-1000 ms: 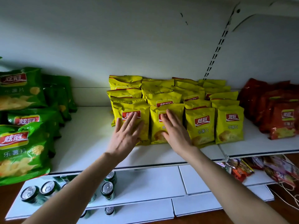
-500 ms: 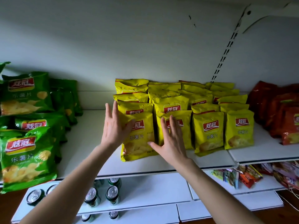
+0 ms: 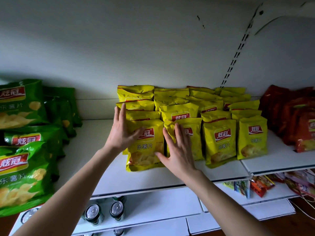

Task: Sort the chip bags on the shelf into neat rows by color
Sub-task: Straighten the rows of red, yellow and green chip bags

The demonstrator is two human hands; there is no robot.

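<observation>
Yellow chip bags [image 3: 219,138] stand in several rows at the middle of the white shelf [image 3: 95,167]. The front bag of the leftmost row [image 3: 146,150] sits between my hands. My left hand [image 3: 121,132] lies flat against that row's left side, fingers straight and pointing up, thumb on the bag's face. My right hand [image 3: 177,150] is spread with straight fingers against the second row's front bag, its thumb touching the left bag's right edge. Green bags [image 3: 22,167] are stacked at the left, red bags [image 3: 293,120] at the right.
A lower shelf holds upright drink cans [image 3: 116,210] below my arms and mixed snack packets [image 3: 255,184] at the right. The white back wall carries a slotted rail [image 3: 237,51]. Bare shelf lies between the green and yellow bags.
My left hand has moved from the front bag's face to the left side of the leftmost yellow row. My right hand slid down and left to the gap between the first two rows.
</observation>
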